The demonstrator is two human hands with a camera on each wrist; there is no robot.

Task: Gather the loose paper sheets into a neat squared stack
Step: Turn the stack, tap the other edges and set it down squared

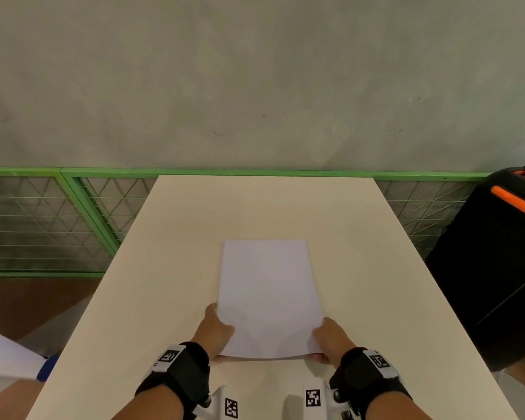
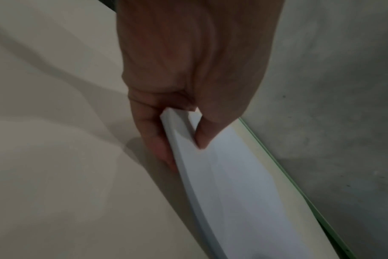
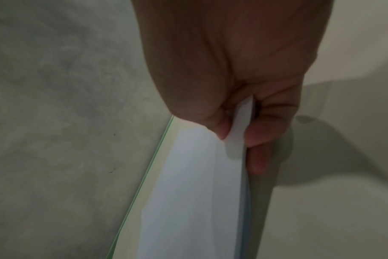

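Grey wall behind. Green wire fence along its foot. Black case with orange stripe on right, beside worktop. Cream worktop in middle. White paper stack near front of worktop, edges lined up, near end lifted and bent a little. Left hand grips stack's near left corner: thumb on top, fingers curled under. Right hand grips near right corner same way, fingers under, thumb on top.
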